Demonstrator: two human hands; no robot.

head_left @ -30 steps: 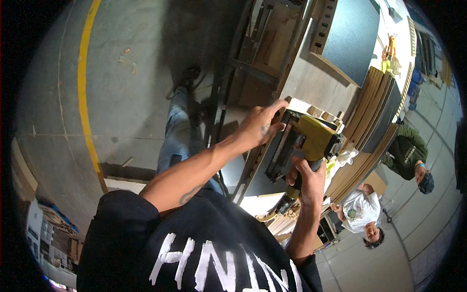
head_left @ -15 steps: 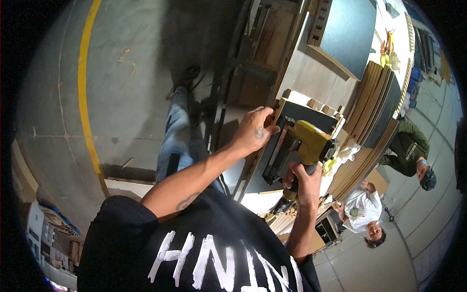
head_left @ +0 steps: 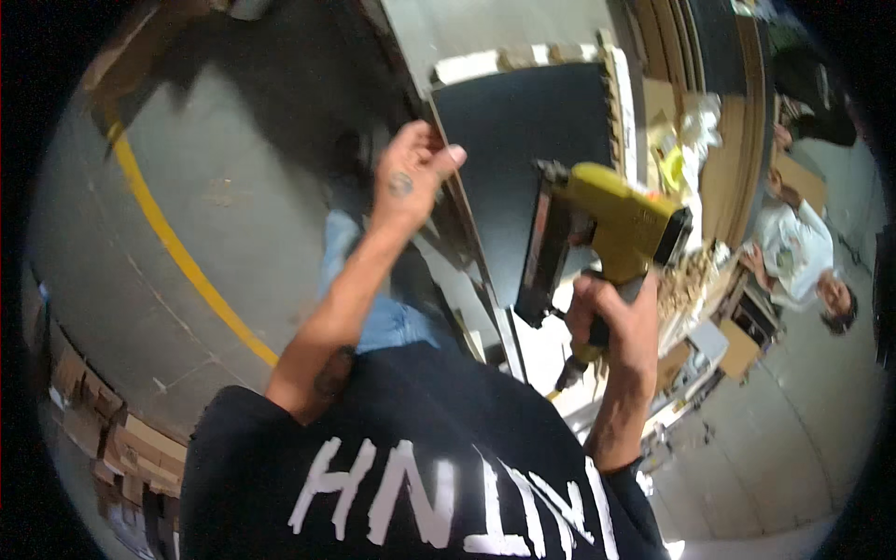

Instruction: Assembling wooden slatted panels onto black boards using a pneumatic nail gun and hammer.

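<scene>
Nail gun: yellow body, black magazine and nose. Panel: flat dark grey face, pale tan edge strip. Floor: grey concrete, marked with one yellow painted line. Shirt: black with white block lettering. Trousers: blue denim. Stacked boards: brown.
</scene>
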